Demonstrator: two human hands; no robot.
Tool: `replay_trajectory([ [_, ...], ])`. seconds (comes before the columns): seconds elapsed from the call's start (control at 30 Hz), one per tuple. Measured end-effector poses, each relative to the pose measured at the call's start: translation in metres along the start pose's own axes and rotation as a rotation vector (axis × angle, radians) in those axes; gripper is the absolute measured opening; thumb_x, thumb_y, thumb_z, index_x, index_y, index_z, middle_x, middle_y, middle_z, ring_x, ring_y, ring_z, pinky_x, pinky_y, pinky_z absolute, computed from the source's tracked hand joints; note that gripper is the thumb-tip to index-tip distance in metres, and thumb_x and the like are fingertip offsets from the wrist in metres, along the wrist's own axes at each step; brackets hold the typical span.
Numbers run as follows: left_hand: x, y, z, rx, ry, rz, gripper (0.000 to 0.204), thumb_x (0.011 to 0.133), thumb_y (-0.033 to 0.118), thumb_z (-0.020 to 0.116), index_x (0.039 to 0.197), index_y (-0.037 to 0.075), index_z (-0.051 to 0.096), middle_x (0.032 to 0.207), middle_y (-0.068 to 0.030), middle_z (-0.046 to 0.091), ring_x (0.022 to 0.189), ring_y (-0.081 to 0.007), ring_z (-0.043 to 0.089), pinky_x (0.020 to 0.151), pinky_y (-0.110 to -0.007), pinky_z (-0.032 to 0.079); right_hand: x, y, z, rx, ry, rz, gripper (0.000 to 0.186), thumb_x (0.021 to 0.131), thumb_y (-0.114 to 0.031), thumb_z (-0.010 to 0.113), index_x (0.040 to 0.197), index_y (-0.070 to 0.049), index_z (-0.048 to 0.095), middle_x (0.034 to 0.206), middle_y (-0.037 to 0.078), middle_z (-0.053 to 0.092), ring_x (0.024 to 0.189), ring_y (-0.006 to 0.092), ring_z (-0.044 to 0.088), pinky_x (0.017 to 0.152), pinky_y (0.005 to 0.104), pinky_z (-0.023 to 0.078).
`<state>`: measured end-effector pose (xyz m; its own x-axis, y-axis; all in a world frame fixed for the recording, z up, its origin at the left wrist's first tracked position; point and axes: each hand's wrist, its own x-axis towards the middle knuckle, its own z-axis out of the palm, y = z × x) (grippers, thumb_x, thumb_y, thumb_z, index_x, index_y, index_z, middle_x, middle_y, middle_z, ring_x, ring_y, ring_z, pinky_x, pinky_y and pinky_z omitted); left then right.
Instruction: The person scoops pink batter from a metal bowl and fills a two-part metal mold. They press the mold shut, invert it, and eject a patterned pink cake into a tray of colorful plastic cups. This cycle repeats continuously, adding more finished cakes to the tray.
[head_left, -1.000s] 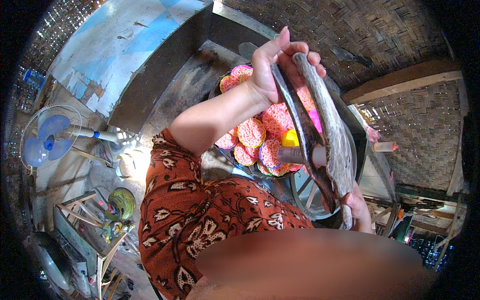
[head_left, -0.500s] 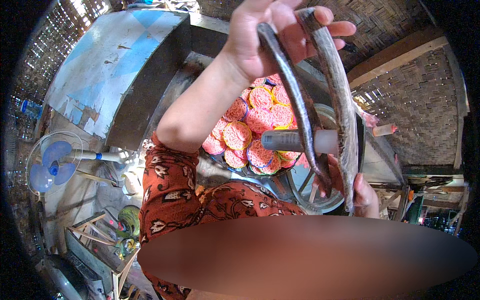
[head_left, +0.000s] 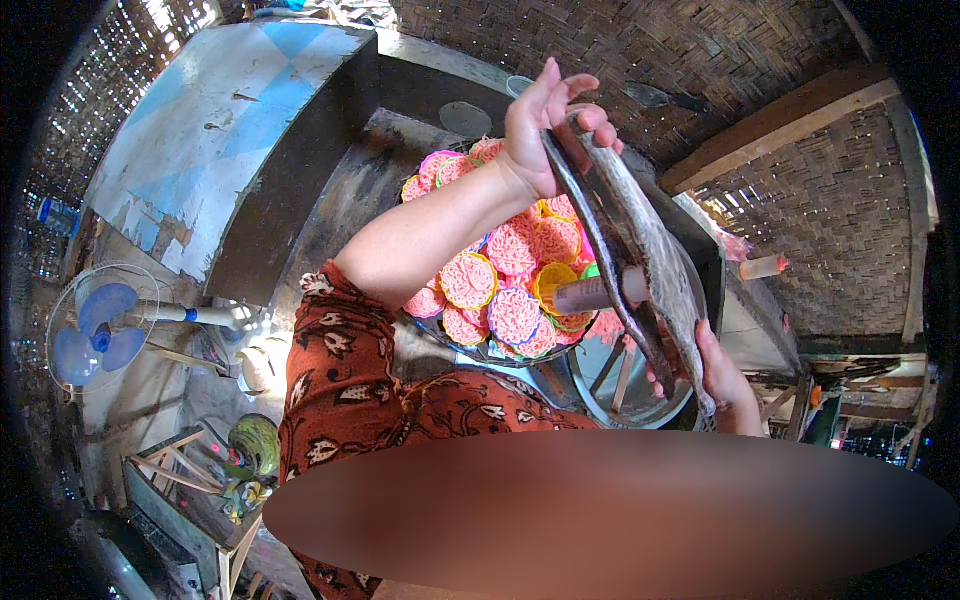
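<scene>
Press (head_left: 655,250): aloft over pink discs (head_left: 513,245), tube (head_left: 590,295) set crosswise between wooden bars; likely stiff, fairly heavy, best taken at bar ends.
Left hand (head_left: 545,130): curled over upper ends.
Right hand (head_left: 728,385): wrapped round lower ends.
Edges: basin (head_left: 592,398) rim under lower end; roomier leftward, over table (head_left: 345,185).

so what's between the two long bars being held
A pale section of the cylinder shows between the dark bar and the greyish bar in the head view.
</scene>
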<state>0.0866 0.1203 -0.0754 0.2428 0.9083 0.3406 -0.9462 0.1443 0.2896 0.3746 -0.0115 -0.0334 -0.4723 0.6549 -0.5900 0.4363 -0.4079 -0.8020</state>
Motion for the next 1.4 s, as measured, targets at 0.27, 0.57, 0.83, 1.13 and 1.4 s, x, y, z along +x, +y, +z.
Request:
replay_trajectory([
  [0.27, 0.007, 0.015, 0.004, -0.032, 0.058, 0.034, 0.04, 0.081, 0.053, 0.051, 0.086, 0.014, 0.054, 0.05, 0.0033, 0.04, 0.054, -0.016, 0.045, 0.066, -0.038, 0.042, 0.017, -0.014, 0.01, -0.168, 0.164, -0.111, 0.068, 0.086, -0.062, 0.027, 0.094, 0.0, 0.054, 0.067, 0.011, 0.057, 0.054, 0.0188, 0.055, 0.048, 0.0295, 0.044],
  [0.57, -0.004, 0.001, 0.005, -0.112, 0.096, -0.031, 0.041, 0.082, 0.055, 0.045, 0.077, 0.015, 0.038, 0.045, 0.0013, 0.036, 0.044, -0.02, 0.044, 0.058, -0.041, 0.04, -0.005, -0.007, 0.019, -0.163, 0.204, -0.051, 0.06, 0.086, -0.057, 0.034, 0.091, 0.0, 0.051, 0.062, 0.007, 0.052, 0.046, 0.0137, 0.048, 0.042, 0.0265, 0.037],
  [0.83, -0.003, 0.02, 0.015, -0.017, 0.056, 0.034, 0.039, 0.085, 0.051, 0.045, 0.07, 0.015, 0.044, 0.043, 0.0049, 0.029, 0.04, -0.013, 0.036, 0.053, -0.032, 0.036, 0.013, -0.014, 0.037, -0.249, 0.3, -0.174, 0.06, 0.085, -0.059, 0.035, 0.095, -0.002, 0.05, 0.058, 0.005, 0.05, 0.043, 0.0115, 0.045, 0.039, 0.0241, 0.036],
  [1.13, -0.008, -0.002, 0.013, -0.044, 0.074, -0.03, 0.04, 0.086, 0.051, 0.042, 0.067, 0.015, 0.042, 0.041, 0.005, 0.026, 0.038, -0.0124, 0.033, 0.052, -0.031, 0.035, -0.003, 0.002, 0.039, -0.245, 0.344, -0.161, 0.06, 0.086, -0.057, 0.035, 0.106, -0.002, 0.048, 0.061, 0.005, 0.05, 0.042, 0.011, 0.044, 0.037, 0.024, 0.033],
  [1.4, -0.01, 0.023, 0.046, 0.068, -0.115, -0.074, 0.068, 0.083, 0.066, 0.029, 0.11, 0.007, 0.051, 0.08, -0.0092, 0.055, 0.079, -0.0246, 0.054, 0.077, -0.041, 0.041, 0.002, 0.016, 0.05, 0.011, 0.218, -0.407, 0.076, 0.065, -0.053, 0.068, 0.11, 0.003, 0.042, 0.069, 0.004, 0.05, 0.046, 0.0086, 0.044, 0.039, 0.0218, 0.034],
])
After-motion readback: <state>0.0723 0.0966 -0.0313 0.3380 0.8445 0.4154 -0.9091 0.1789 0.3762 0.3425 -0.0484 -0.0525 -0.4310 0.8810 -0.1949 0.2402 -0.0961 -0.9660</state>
